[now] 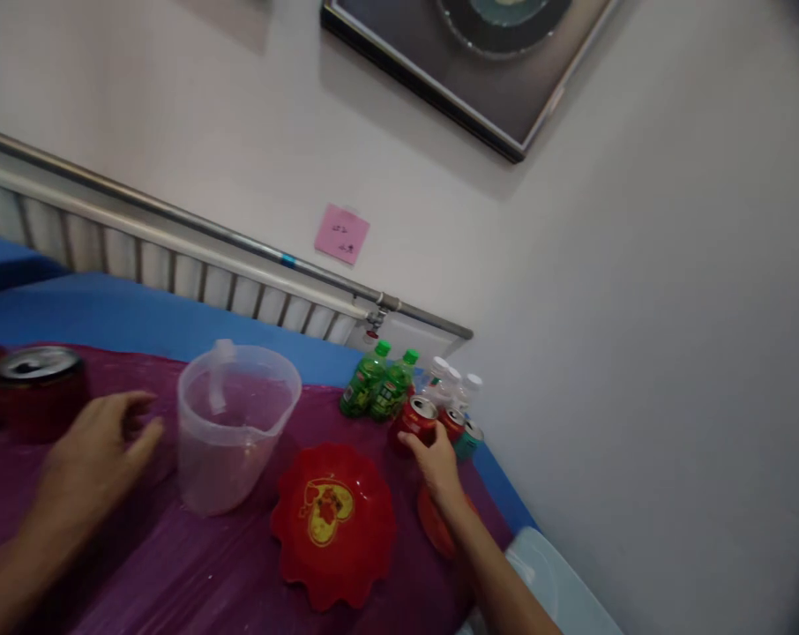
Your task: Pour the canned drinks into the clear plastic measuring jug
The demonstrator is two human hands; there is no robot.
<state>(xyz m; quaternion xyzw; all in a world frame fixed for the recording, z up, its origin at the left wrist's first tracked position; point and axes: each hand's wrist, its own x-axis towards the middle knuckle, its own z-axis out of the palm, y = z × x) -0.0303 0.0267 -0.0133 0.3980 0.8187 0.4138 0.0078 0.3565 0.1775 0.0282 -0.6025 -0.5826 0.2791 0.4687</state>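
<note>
My right hand (437,459) grips a red drink can (415,427) at the right side of the table, thumb and fingers on its sides. Beside it stand another red can (452,422) and a teal can (469,440). My left hand (99,454) is held with fingers apart and nothing in them, between a dark red can (41,392) and a clear plastic measuring jug (215,472). A red scalloped dish (333,564) with a yellow printed design lies between the jug and my right hand.
Green bottles (363,381) and white-capped clear bottles (437,370) stand behind the cans. A red round object (432,522) lies partly under my right forearm. A purple cover (168,564) lies over the blue table (141,304). Behind are a radiator (154,265) and pipe; a pale bin-like object (558,586) stands lower right.
</note>
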